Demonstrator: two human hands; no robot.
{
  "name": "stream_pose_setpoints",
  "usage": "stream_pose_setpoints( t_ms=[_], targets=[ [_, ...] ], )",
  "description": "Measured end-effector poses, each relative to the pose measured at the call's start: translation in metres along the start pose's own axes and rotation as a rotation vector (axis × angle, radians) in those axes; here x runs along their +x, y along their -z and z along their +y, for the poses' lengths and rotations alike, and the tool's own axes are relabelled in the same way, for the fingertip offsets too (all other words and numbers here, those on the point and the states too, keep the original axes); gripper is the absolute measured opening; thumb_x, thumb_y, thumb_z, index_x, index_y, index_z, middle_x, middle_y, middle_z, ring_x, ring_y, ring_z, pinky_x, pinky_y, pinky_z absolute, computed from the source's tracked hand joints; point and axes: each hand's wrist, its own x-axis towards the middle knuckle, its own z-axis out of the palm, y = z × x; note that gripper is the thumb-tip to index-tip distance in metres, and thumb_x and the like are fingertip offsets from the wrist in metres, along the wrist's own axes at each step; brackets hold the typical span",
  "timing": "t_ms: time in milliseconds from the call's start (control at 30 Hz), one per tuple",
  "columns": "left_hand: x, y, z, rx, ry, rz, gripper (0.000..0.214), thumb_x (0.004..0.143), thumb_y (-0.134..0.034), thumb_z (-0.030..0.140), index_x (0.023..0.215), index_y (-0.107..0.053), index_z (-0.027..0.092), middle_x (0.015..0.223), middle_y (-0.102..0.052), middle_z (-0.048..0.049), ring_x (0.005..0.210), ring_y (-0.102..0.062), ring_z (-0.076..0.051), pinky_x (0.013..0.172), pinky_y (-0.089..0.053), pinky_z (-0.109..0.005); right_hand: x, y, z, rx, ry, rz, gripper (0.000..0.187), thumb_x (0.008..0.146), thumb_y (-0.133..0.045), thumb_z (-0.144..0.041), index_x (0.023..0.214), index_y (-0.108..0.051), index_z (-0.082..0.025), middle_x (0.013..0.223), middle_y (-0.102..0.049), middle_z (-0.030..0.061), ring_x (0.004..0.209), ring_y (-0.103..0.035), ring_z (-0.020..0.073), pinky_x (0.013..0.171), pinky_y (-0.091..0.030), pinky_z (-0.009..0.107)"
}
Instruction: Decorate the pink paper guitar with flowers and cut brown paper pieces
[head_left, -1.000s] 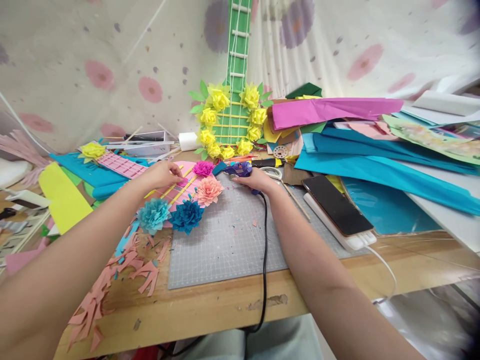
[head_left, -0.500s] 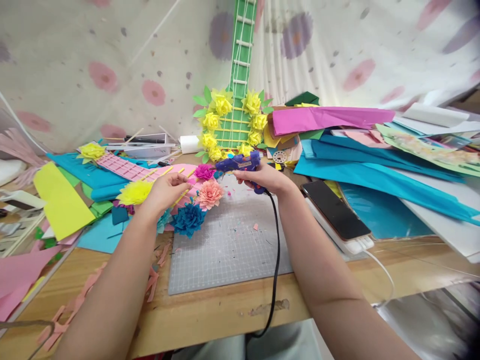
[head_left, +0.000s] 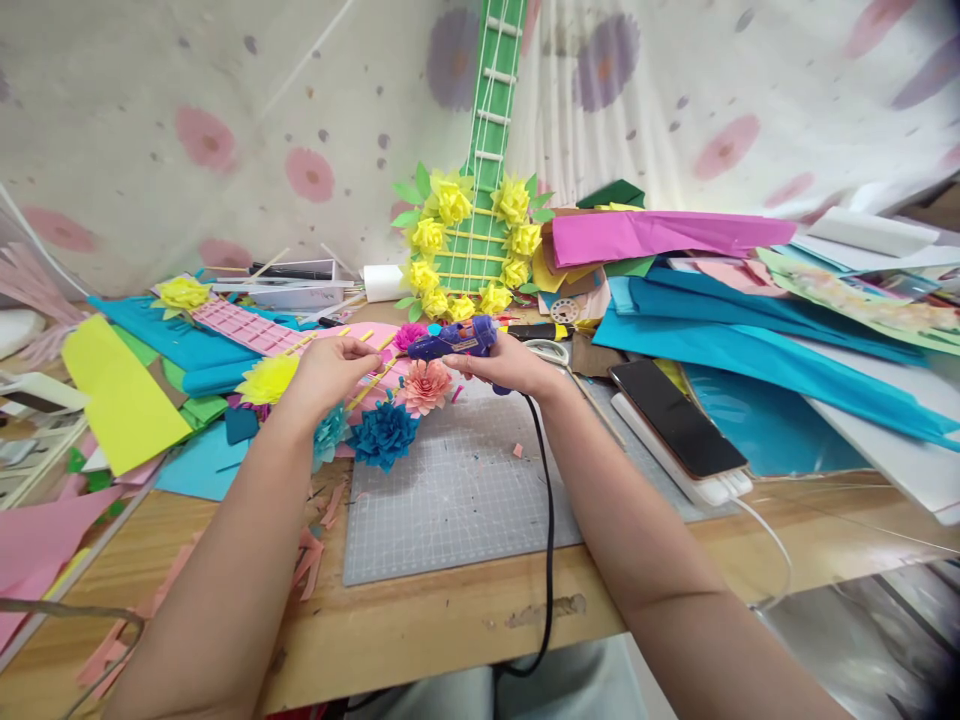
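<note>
My right hand (head_left: 502,365) grips a blue hot glue gun (head_left: 454,340), its nozzle pointing left and its black cord hanging toward the table edge. My left hand (head_left: 334,372) is pinched above a pink paper guitar (head_left: 367,395) with yellow strips across its body. A tiny magenta bit shows by the left fingertips, close to the nozzle; whether they hold it I cannot tell. Around the guitar body sit paper flowers: a yellow one (head_left: 268,381), a blue one (head_left: 384,434), a coral one (head_left: 426,387) and a magenta one (head_left: 409,335). My left hand hides part of the guitar.
A green paper guitar (head_left: 480,240) with yellow roses stands upright behind. The grey cutting mat (head_left: 450,520) bears paper scraps. At right lie a phone (head_left: 677,418) on a white power bank and stacked blue paper (head_left: 750,320). Yellow paper (head_left: 124,395) lies left.
My right hand has brought the glue gun left and slightly down, closer to my left fingertips. A yellow-and-black tool and a white coil now show behind it. The view has shifted slightly.
</note>
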Motion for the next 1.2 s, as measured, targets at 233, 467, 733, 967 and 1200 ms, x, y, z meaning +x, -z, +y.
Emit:
stream_pose_setpoints(
  t_ms=[233,467,733,967,1200],
  targets=[
    [-0.003,-0.002,0.002,-0.007,0.010,-0.050,0.020,0.057,-0.065,0.039,0.063,-0.067,0.019,0.060,-0.066,-0.0006,0.063,-0.059,-0.018,0.057,-0.041,-0.025,0.001,-0.002,0.000,-0.015,0.011,0.000,0.038,0.071,-0.061,-0.053,0.084,-0.061,-0.016,0.065,-0.056,-0.0004,0.055,-0.047,0.0088,0.049,-0.037,0.021],
    [-0.002,-0.002,0.001,-0.022,-0.011,-0.048,0.021,0.056,-0.066,0.039,0.063,-0.067,0.019,0.063,-0.067,-0.0007,0.065,-0.060,-0.018,0.059,-0.042,-0.025,0.001,-0.001,0.002,-0.026,0.038,-0.007,0.039,0.072,-0.061,-0.052,0.088,-0.062,-0.017,0.069,-0.058,0.0005,0.061,-0.050,0.0102,0.052,-0.038,0.021],
    [-0.003,-0.004,0.003,-0.065,-0.030,-0.115,0.018,0.056,-0.067,0.035,0.064,-0.068,0.019,0.063,-0.068,-0.0014,0.063,-0.061,-0.017,0.062,-0.044,-0.026,0.001,0.000,0.002,-0.028,0.025,0.006,0.042,0.072,-0.060,-0.055,0.089,-0.062,-0.017,0.067,-0.057,0.0004,0.059,-0.048,0.0102,0.050,-0.036,0.022],
    [-0.007,-0.002,0.009,-0.140,-0.025,-0.138,0.018,0.053,-0.072,0.034,0.060,-0.066,0.019,0.062,-0.067,-0.0020,0.063,-0.061,-0.018,0.062,-0.045,-0.027,0.000,0.000,0.002,0.017,0.006,0.014,0.041,0.070,-0.062,-0.055,0.086,-0.061,-0.017,0.061,-0.053,-0.0016,0.055,-0.046,0.0094,0.048,-0.036,0.022],
    [-0.008,-0.001,0.008,-0.179,-0.045,-0.076,0.026,0.055,-0.073,0.041,0.066,-0.067,0.017,0.065,-0.065,-0.0012,0.062,-0.057,-0.015,0.061,-0.043,-0.027,0.006,0.009,0.019,0.206,0.071,0.172,0.040,0.074,-0.057,-0.057,0.065,-0.054,-0.018,0.056,-0.050,-0.0018,0.048,-0.040,0.0069,0.044,-0.032,0.022]
  ],
)
